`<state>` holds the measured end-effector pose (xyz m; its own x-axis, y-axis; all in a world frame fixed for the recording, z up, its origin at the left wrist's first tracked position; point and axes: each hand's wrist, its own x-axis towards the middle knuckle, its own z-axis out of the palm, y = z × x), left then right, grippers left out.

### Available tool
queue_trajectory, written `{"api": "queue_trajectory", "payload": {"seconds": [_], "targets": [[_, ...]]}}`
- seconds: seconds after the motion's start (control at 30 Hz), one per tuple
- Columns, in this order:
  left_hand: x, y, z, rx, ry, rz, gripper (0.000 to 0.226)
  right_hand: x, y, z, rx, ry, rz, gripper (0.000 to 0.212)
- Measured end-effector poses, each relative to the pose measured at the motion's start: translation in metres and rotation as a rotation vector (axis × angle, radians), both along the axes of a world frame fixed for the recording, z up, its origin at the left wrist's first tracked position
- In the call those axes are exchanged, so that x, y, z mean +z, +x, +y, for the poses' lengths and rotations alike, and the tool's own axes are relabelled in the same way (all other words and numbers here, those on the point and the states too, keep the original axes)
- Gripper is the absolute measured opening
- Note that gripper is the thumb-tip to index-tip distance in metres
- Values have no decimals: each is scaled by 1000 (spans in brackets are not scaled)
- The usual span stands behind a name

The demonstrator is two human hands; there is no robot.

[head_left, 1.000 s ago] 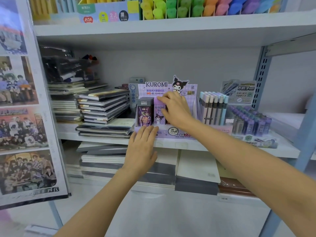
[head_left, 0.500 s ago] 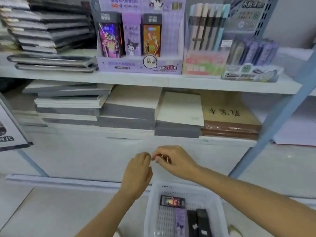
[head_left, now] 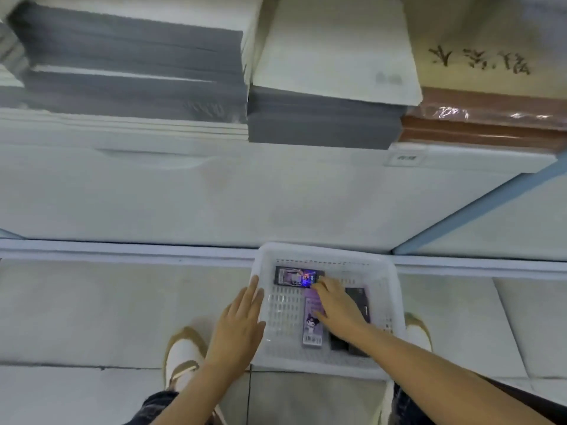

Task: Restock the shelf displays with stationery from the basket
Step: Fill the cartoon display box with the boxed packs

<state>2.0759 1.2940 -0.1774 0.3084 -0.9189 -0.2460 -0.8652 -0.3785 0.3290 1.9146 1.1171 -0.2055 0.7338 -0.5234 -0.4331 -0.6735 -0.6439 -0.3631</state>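
A white slotted basket (head_left: 325,251) stands on the floor between my feet. Inside it lie a dark box with a colourful picture (head_left: 291,276) at the far side, a purple character box (head_left: 311,329) in the middle, and black boxes (head_left: 357,297) to the right. My right hand (head_left: 340,308) reaches into the basket; its fingertips touch the right end of the dark picture box and its palm covers part of the purple and black boxes. My left hand (head_left: 239,326) lies with straight fingers against the basket's left rim and holds nothing.
Above the basket, the low shelf carries stacks of grey and white notebooks (head_left: 132,56), another grey stack (head_left: 325,118) and a brown wrapped pack (head_left: 484,124). A blue shelf post (head_left: 478,210) slants down at the right. My shoes (head_left: 181,354) flank the basket on the tiled floor.
My view dropped from the purple shelf display to the basket on the floor. Both hands came down; the right went into the basket, and the left moved to its rim.
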Motion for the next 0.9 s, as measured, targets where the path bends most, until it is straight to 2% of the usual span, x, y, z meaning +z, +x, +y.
{"api": "queue_trajectory", "payload": {"seconds": [0.27, 0.43, 0.6, 0.8, 0.9], "targets": [[-5, 1, 1, 6, -8, 25, 57, -11, -8, 17, -84, -40, -73, 55], [-2, 2, 0, 0, 53, 16, 57, -7, 4, 25, -282, 140, -150, 66], [3, 2, -1, 11, 71, 27, 55, -10, 20, 23, -408, 168, -169, 65], [7, 2, -2, 34, 35, 65, 52, -19, 34, 36, -497, 90, -167, 84], [5, 2, -2, 40, 21, 76, 52, -21, 36, 39, -591, 163, -219, 89]]}}
